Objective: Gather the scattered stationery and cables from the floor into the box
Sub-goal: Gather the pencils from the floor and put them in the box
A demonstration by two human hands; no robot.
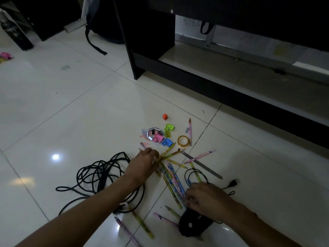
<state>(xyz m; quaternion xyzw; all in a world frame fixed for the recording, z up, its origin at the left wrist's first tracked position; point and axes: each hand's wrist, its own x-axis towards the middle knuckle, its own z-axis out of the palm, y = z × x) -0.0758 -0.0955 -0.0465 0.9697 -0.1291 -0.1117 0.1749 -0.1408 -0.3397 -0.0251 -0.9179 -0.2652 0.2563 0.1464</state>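
Observation:
Patterned pencils lie scattered on the tiled floor. My left hand grips several of them, which fan out from its fingers. My right hand has curled fingers on the lower ends of pencils, above a black pouch. A coiled black cable lies left of my left arm. A thin black cable with a plug loops by my right hand. A metal ruler, a tape roll, coloured clips and staples and an orange sharpener lie beyond. No box is in view.
A dark desk with a low shelf stands behind the pile and runs to the right. A black backpack leans at the back. Pink items lie at the far left edge. Open tiled floor spreads to the left.

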